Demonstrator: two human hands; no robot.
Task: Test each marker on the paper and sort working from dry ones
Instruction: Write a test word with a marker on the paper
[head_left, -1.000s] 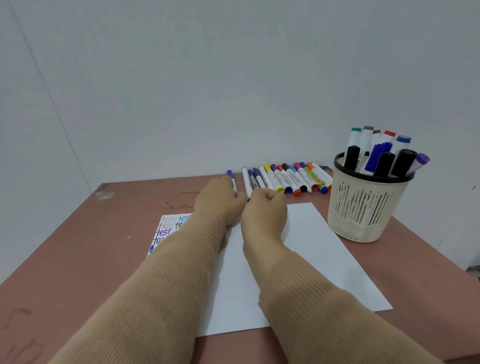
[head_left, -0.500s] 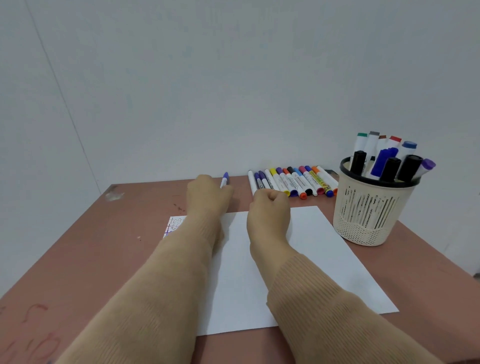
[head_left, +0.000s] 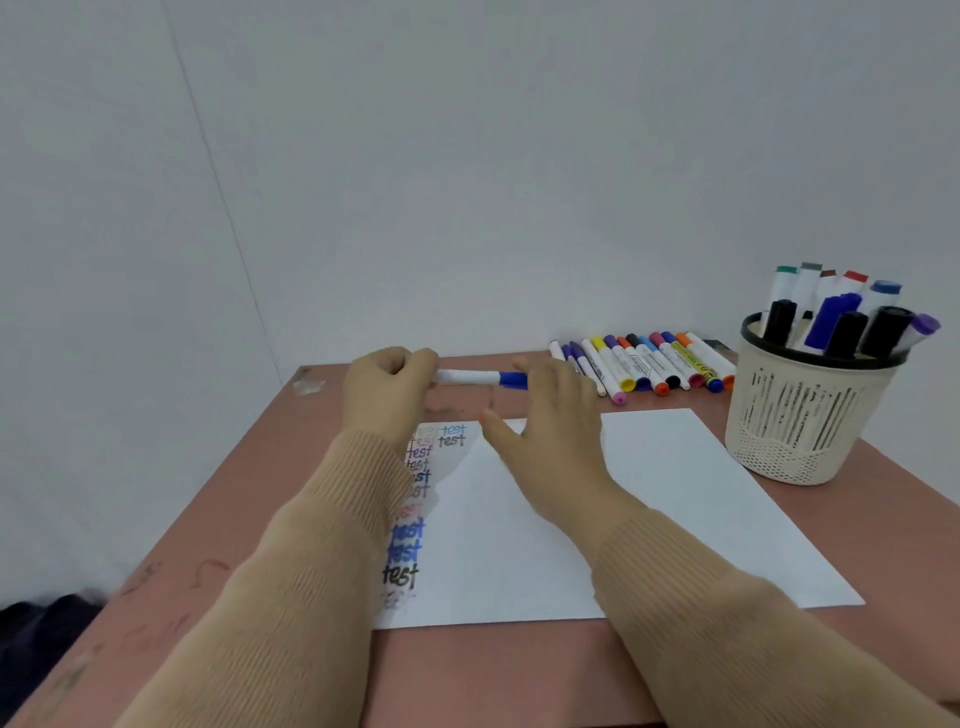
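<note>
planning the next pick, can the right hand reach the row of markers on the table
Probably yes: the right hand is open and the row of markers lies just beside it, nothing between.

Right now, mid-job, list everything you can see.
Table: one, reddish brown, beneath everything.
Paper: one, white, table centre; coloured "test" words down its left edge.
Row of markers: about a dozen, mixed colours, lying beyond the paper.
Basket: one, cream with black rim, table's right side.
Basket markers: about ten, mixed caps, upright in the basket.
Held marker: one, white with blue cap, level, beyond the paper.
Left hand: grips the marker's barrel.
Right hand: fingers straight, at the cap end; contact unclear.
</note>
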